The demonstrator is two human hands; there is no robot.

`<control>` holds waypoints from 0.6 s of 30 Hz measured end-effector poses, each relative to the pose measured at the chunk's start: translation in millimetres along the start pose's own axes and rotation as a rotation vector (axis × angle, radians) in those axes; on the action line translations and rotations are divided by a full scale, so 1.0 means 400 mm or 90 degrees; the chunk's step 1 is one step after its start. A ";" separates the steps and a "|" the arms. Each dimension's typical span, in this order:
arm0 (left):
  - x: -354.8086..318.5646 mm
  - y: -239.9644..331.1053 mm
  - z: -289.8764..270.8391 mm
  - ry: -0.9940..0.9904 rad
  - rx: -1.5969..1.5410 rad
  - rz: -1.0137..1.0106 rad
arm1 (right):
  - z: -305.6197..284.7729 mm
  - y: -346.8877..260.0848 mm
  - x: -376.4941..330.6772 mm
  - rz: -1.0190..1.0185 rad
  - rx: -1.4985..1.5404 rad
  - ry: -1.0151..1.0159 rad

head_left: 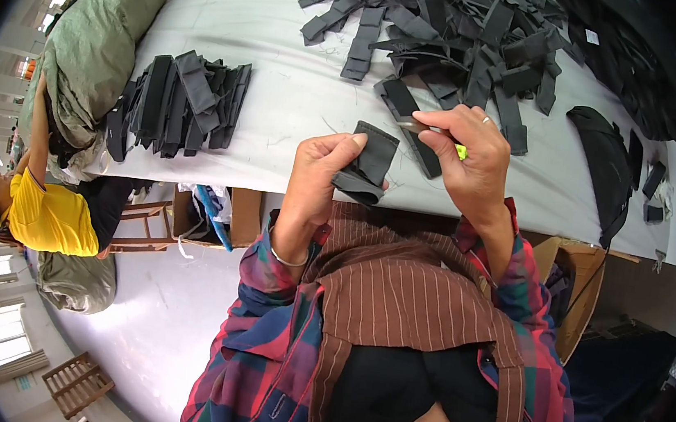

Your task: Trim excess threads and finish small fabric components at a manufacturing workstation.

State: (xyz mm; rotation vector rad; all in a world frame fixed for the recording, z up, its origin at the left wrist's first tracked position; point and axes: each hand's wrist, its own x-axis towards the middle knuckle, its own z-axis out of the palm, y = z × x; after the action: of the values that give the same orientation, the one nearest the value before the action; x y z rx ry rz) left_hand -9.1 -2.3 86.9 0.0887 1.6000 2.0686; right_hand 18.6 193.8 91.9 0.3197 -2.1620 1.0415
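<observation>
My left hand (316, 167) is closed on a folded dark grey fabric strip (378, 156), thumb on top, its stitched upper edge turned toward the pile. To the right of it, my right hand (480, 156) grips a small tool with a yellow-green end (461, 151). A thin metal tip pokes out between thumb and forefinger, pointing left toward the strip but apart from it; the fingers hide the tool's exact kind. Below that tip, a loose dark grey strip (424, 156) lies slantwise on the white-covered table (286, 82).
A large heap of dark strips (488, 37) covers the far side. At left sits a neater stack (180, 104), beside a green cloth bundle (106, 30). Black fabric pieces (602, 165) lie at right. A person in a yellow top (53, 214) is at the far left. Cardboard boxes (245, 218) stand below the table edge.
</observation>
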 end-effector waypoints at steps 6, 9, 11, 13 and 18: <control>0.003 -0.002 -0.012 0.005 -0.060 0.012 | -0.026 -0.002 -0.008 -0.054 -0.081 -0.056; 0.002 -0.004 -0.009 0.014 -0.058 0.008 | -0.029 0.000 -0.011 -0.069 -0.092 -0.073; 0.003 0.001 -0.004 0.015 -0.052 0.002 | -0.031 0.000 -0.011 -0.077 -0.099 -0.078; 0.003 0.003 -0.002 0.016 -0.044 -0.005 | -0.033 -0.001 -0.009 -0.085 -0.104 -0.082; 0.002 0.004 0.000 0.014 -0.044 -0.008 | -0.032 0.000 -0.006 -0.118 -0.112 -0.085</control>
State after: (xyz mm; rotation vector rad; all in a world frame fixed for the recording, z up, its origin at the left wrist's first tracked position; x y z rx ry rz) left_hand -10.4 -2.2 88.3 0.0319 1.5365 2.1201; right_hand 26.5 203.3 95.9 0.5090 -2.2747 0.7404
